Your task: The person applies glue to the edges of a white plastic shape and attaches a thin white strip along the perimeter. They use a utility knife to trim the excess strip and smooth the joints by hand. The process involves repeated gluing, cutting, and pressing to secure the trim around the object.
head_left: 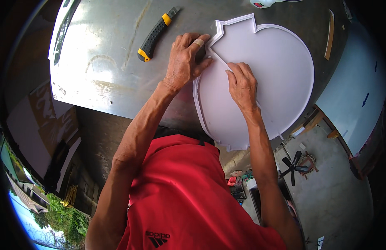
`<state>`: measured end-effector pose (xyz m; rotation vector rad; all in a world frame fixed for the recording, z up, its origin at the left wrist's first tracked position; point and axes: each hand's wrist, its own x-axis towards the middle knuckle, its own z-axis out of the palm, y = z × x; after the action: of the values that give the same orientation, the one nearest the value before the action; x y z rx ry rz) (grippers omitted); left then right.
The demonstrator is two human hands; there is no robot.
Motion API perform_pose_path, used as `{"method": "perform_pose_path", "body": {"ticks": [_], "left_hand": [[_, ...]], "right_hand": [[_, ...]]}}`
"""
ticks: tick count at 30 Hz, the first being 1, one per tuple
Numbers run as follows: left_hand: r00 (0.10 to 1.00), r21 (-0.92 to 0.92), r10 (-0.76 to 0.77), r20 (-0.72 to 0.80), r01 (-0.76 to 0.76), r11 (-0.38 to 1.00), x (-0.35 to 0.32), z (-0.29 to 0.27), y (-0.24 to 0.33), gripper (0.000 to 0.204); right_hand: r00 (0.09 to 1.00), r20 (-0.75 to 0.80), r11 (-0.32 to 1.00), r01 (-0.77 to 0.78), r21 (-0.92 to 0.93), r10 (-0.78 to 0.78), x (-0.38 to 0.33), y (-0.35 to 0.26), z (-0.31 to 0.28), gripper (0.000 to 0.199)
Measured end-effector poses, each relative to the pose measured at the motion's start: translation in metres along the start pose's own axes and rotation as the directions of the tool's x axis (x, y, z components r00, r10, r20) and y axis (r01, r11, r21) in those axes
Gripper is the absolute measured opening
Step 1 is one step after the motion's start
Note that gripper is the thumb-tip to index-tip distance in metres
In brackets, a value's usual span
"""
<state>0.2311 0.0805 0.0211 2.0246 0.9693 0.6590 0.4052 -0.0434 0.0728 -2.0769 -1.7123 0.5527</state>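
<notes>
A large white rounded panel (272, 71) with a raised rim and a stepped tab at each end lies on a grey metal table (105, 62). My left hand (185, 58), with a bandage on one finger, presses flat on the panel's left rim near the upper tab. My right hand (242, 85) rests on the panel's face, fingers pinching a thin white strip (218, 58) that runs from the upper-left corner under the hand. A black and yellow utility knife (154, 35) lies on the table, up and left of my left hand.
A thin wooden strip (329, 35) lies at the table's right edge. A white object with a red mark (261, 3) sits at the far edge. Beyond the table are a light blue board (355, 96), a black fan (294, 165) and a concrete floor (334, 200).
</notes>
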Motion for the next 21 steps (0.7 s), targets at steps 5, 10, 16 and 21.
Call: {"method": "perform_pose_path", "body": {"ticks": [5,10,16,21], "left_hand": [[1.000,-0.035,-0.011,-0.012,0.010,0.999,-0.002,0.000,-0.002,0.052],[0.999,-0.058,-0.036,-0.009,0.035,0.998,-0.003,0.000,-0.002,0.051],[0.999,-0.075,-0.034,-0.011,0.033,0.997,-0.002,0.001,-0.002,0.048],[0.998,-0.050,-0.058,0.014,0.059,0.997,-0.001,0.000,-0.001,0.050]], "right_hand": [[0.993,-0.049,0.991,0.107,-0.079,-0.111,0.018,0.021,-0.003,0.021],[0.978,-0.059,0.974,0.190,-0.121,-0.198,0.035,0.036,-0.007,0.019],[0.967,-0.028,0.962,0.247,-0.117,-0.252,0.061,0.046,-0.013,0.016],[0.930,-0.035,0.916,0.352,-0.192,-0.365,0.083,0.055,-0.012,0.024]]}}
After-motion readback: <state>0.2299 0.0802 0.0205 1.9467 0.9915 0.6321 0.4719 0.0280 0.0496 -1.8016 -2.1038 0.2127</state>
